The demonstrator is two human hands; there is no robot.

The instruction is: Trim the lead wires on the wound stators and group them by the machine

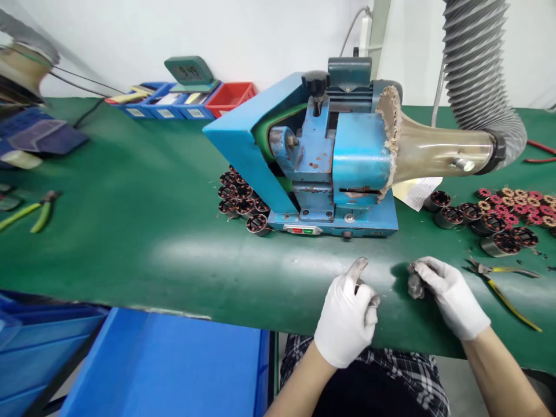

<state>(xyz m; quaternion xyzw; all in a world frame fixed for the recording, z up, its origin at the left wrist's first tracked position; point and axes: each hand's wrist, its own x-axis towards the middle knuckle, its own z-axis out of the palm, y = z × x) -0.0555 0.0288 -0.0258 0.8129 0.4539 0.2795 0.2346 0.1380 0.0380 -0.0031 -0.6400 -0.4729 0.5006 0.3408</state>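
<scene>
Both my hands wear white gloves with grey, soiled fingertips. My left hand [347, 315] is closed above the bench in front of the machine, its thumb raised. A small dark bit of something shows between its thumb and curled fingers, but most of it is hidden. To its right, my right hand [447, 292] has its fingers bent together; whether anything is in them I cannot make out. Nearest to that hand lie yellow-handled cutters [499, 284]. Ahead stands a blue belt-driven machine [313, 156] with red and green buttons [303, 230] at its base.
Copper-wound motor stators in metal rings [243, 200] stand left of the machine; more metal-ringed ones [499, 244] sit at right beside pink and tan wound cores [512, 205]. A grey duct hose [475, 63] hangs overhead. Green-handled pliers [41, 211] and a blue bin [174, 365] are left.
</scene>
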